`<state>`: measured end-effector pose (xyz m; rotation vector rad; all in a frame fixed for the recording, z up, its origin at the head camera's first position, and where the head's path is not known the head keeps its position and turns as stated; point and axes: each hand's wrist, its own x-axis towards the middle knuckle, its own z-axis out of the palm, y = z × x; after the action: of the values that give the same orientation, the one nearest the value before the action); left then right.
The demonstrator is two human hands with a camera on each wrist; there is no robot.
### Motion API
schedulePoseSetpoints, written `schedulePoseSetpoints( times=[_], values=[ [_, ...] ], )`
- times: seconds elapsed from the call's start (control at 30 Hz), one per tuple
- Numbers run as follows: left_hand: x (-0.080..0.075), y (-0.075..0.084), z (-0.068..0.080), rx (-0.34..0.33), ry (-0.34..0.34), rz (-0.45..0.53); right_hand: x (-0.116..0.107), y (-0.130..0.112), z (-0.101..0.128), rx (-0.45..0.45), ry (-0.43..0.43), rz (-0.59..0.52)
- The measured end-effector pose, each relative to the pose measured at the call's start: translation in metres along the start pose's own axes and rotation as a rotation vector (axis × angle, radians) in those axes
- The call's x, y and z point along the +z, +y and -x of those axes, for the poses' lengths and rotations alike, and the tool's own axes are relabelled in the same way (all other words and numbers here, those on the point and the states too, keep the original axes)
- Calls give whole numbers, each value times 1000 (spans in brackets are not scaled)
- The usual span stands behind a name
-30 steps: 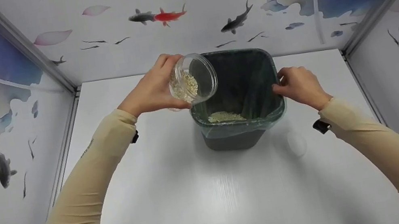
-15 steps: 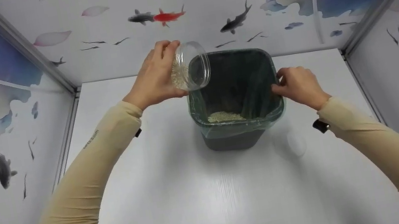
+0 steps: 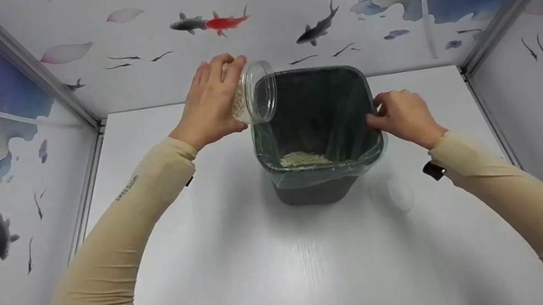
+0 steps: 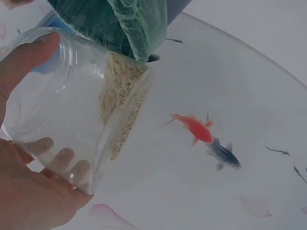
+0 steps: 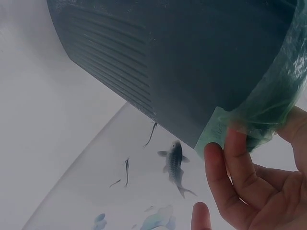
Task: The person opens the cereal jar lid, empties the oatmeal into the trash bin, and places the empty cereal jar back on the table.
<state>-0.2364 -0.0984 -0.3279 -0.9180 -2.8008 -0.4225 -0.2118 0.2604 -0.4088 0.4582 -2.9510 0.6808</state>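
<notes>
My left hand (image 3: 211,102) is wrapped around a clear plastic jar (image 3: 261,91), tipped on its side over the bin's left rim with its mouth to the right. Pale flakes (image 4: 122,86), like oats, lie inside against the far end in the left wrist view. Below and right stands a dark grey bin (image 3: 316,193) lined with a thin green bag (image 3: 298,177). A heap of similar flakes (image 3: 303,158) lies inside it. My right hand (image 3: 406,117) pinches the bin's right rim and the bag's folded edge, thumb on one side and fingers (image 5: 237,153) on the outside.
A round clear lid (image 3: 400,194) lies on the white table (image 3: 303,270), right of the bin. White panels printed with fish (image 3: 318,31) enclose the table at the back and both sides.
My left hand has lifted the jar up and slightly left, and its mouth has turned further toward the right. The right hand keeps its hold on the rim.
</notes>
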Motion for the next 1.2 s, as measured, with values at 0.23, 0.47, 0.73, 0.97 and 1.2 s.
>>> schedulePoseSetpoints(
  times=[0.23, 0.47, 0.73, 0.97, 1.2],
  values=[
    [3, 5, -2, -4, -15, -18, 0, 0, 0, 8, -14, -11],
    [6, 10, -1, 37, -10, -82, 1, 0, 1, -8, 6, 3],
    [14, 13, 0, 66, 5, -129, 2, 1, 1, -16, 8, -2],
    [19, 13, 2, 76, 10, -144, 2, 0, 1, -4, 3, -7],
    [22, 13, 1, 97, 4, -183, 2, -1, 1, 5, -1, -18]
  ],
)
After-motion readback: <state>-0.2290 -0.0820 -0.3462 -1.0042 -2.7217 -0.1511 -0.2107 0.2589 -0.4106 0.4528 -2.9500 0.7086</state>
